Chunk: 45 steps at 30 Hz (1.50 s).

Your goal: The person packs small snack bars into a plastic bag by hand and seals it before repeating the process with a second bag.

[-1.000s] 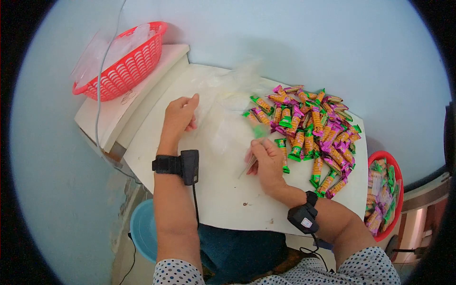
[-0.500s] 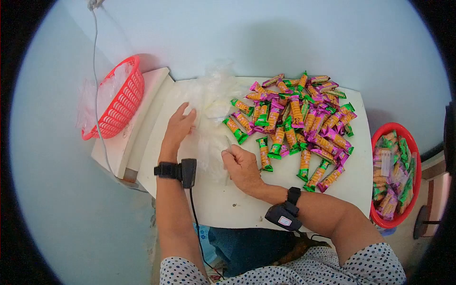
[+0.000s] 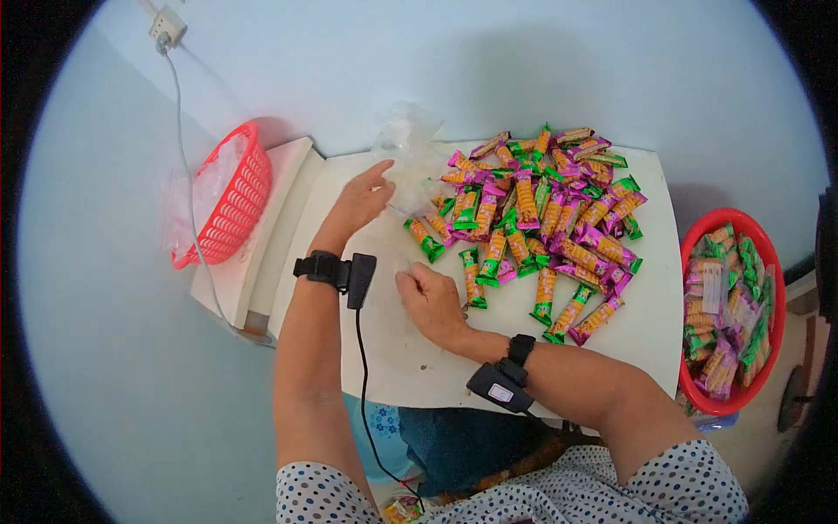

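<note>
My left hand (image 3: 363, 201) reaches over the left part of the table, fingers stretched out at the edge of a crumpled heap of clear plastic bags (image 3: 408, 144). It holds nothing that I can see. Closer to me, my right hand (image 3: 436, 307) is closed, with thumb and forefinger pinched on a clear plastic bag whose outline is faint against the white top. Just beyond and to the right of it lies a loose pile of small wrapped snack packets (image 3: 526, 199), with green or purple ends and orange-yellow middles.
The white table (image 3: 502, 371) stands against the wall. A red basket (image 3: 236, 205) with clear plastic bags tilts on a white ledge (image 3: 262, 236) at left. At right, a red basin (image 3: 777, 306) holds bagged packets. A cable (image 3: 185, 153) hangs from a wall socket (image 3: 168, 28).
My left hand has moved forward and right, up to the plastic bag heap. My right hand stays pinched in nearly the same place. The whole view has shifted slightly.
</note>
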Motion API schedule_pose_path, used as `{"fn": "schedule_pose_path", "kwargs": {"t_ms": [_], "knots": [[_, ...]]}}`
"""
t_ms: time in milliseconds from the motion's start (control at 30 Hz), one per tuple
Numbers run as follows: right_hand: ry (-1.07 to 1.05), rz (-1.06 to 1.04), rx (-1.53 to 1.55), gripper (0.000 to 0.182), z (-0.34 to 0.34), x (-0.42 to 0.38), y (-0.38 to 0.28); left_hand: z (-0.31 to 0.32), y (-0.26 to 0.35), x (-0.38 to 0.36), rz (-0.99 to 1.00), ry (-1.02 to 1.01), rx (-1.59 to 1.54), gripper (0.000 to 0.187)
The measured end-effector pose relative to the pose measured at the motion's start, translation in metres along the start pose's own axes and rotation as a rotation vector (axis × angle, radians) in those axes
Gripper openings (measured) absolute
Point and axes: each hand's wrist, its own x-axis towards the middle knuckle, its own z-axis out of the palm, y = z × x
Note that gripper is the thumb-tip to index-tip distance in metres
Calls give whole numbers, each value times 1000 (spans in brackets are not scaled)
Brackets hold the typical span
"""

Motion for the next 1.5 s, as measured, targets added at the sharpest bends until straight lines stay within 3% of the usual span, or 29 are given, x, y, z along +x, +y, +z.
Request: {"fn": "schedule_pose_path", "kwargs": {"t_ms": [67,100,200,333,467,700,800,900,1100,1200,1400,1500], "knots": [[18,1,0,26,3,2,6,-14,-4,-14,144,163,422,43],[17,3,0,27,3,2,5,-17,-1,-27,223,298,391,36],[-34,98,46,28,2,3,5,-29,6,-77,-22,387,109,40],[-84,136,208,31,1,7,10,-18,-33,-139,-150,500,-46,43],[-346,299,524,27,-13,5,-12,16,-65,-194,-401,596,-292,55],[-774,501,923,25,-15,1,-15,41,-52,-239,-392,522,-794,67],[-905,502,1044,23,-13,2,-11,51,-59,-241,-378,594,-898,61],[-921,495,1046,23,-15,2,-13,58,-45,-250,-246,538,-1118,50],[-717,505,619,21,-10,0,-6,61,-68,-266,-301,762,-881,18],[-724,522,483,23,-9,0,-12,56,-72,-263,-270,894,-670,15],[-745,543,422,24,-7,2,-12,39,-74,-245,-217,972,-285,20],[-709,535,409,24,-5,1,-9,43,-75,-234,-133,1144,84,23]]}}
